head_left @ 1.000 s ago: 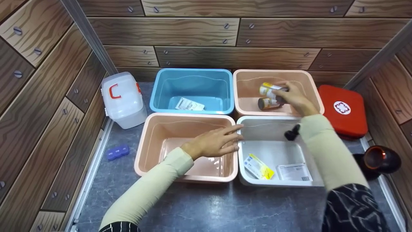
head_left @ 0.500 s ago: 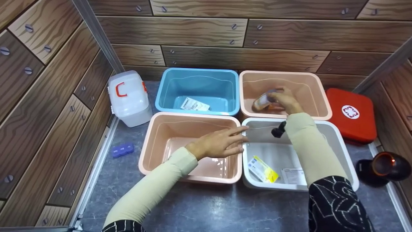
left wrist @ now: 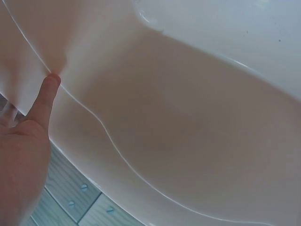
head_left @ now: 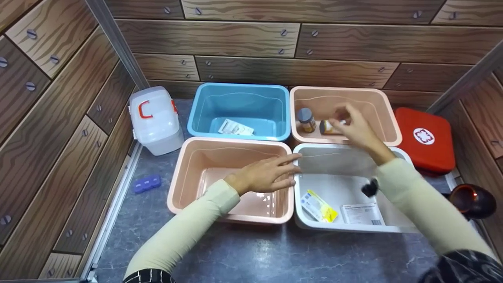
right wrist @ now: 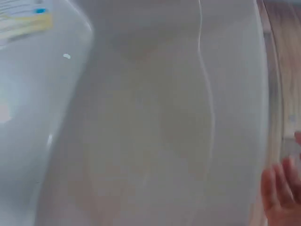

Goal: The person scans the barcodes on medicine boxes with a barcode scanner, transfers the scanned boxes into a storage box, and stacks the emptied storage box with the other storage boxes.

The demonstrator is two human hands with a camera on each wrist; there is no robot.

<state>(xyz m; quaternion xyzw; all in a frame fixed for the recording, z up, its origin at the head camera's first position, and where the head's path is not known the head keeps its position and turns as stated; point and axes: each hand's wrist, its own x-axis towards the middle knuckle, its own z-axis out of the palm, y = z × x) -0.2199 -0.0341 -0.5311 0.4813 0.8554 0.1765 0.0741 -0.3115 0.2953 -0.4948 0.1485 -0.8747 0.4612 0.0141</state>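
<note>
Left hand: your fingers straight, spread. At its two o'clock, your right hand, fingers loosely curved, over far peach bin. Standing bottle at its nine o'clock, lying bottle between.

Back L bin: box in it. Back R bin: btl on L, 2nd btl to its R, R hand above. Front L bin before back L bin, L hand over it. Front R bin: 2 pkts nr front. Case L of back L bin, pillbox before case; pouch R of back R bin, gadget before pouch
</note>
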